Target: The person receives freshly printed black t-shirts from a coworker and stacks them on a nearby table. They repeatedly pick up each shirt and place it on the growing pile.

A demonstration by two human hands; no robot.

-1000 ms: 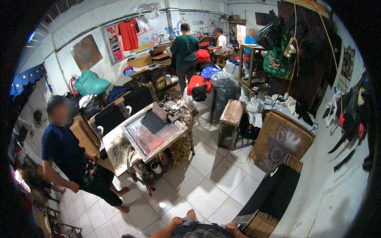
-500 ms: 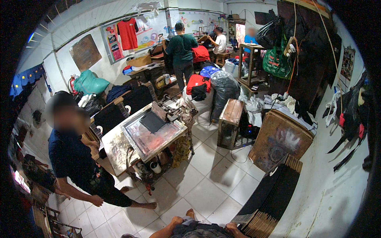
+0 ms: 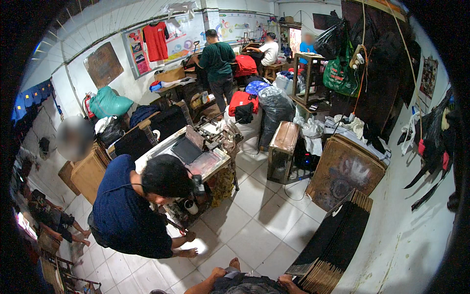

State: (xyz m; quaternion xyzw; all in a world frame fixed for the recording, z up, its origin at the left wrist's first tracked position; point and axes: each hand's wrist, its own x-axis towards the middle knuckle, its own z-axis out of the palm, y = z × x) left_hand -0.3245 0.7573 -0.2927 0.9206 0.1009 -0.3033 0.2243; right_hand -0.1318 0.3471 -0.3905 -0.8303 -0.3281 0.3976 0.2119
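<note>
Head view. Two bare hands of the wearer are in sight, both at the lower edge. The left hand point(image 3: 219, 272) lies against one dark cloth point(image 3: 249, 284) at the wearer's lap; the right hand point(image 3: 285, 279) is at its opposite side. Whether either hand grips the cloth or lies loose cannot be determined. The dark cloth is between the two hands. One bare foot point(image 3: 235, 263) shows just ahead of the left hand.

Right of the right hand, near it: one stack of black boards point(image 3: 325, 245), too dense to count. Beyond the stack: one brown panel point(image 3: 345, 171), leaning.

Ahead and left of the left hand: one person in navy point(image 3: 129, 215), bent over. Past this person: one table point(image 3: 144, 158) bearing one framed screen point(image 3: 211, 161); one white container point(image 3: 191, 207) is below.

Well ahead of both hands: one wooden-framed box point(image 3: 284, 149), one grey sack point(image 3: 274, 112), one hung red shirt point(image 3: 155, 41) and three people, shirted in green point(image 3: 218, 59), white point(image 3: 269, 53) and blue point(image 3: 307, 48) respectively.
</note>
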